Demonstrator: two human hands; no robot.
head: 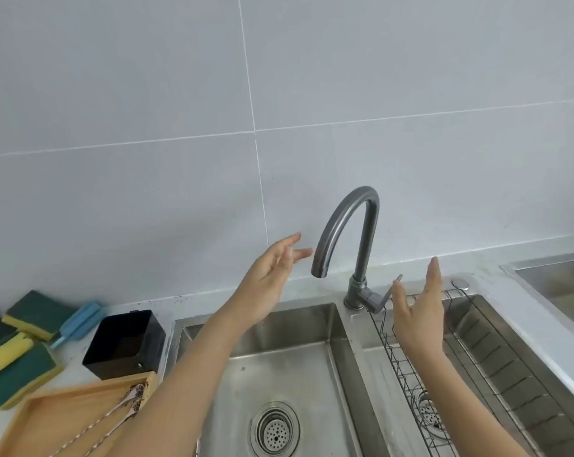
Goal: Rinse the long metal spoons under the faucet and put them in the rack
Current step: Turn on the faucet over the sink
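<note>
Two long metal spoons (pixel 114 413) with dirty bowls lie on a wooden tray (pixel 58 420) at the lower left. The grey faucet (pixel 348 225) arches over the left sink basin (pixel 299 367), and no water runs from it. My left hand (pixel 272 268) hovers empty, fingers spread, just left of the spout. My right hand (pixel 421 311) is raised with straight fingers beside the faucet lever (pixel 389 293), above the wire rack (pixel 407 367) in the right basin. Neither hand holds anything.
A black square container (pixel 124 344) stands behind the tray. Green-and-yellow sponges (pixel 25 344) and a light blue brush (pixel 78 321) lie on the counter at far left. A second sink's edge (pixel 549 275) shows at the right. Each basin has a drain strainer.
</note>
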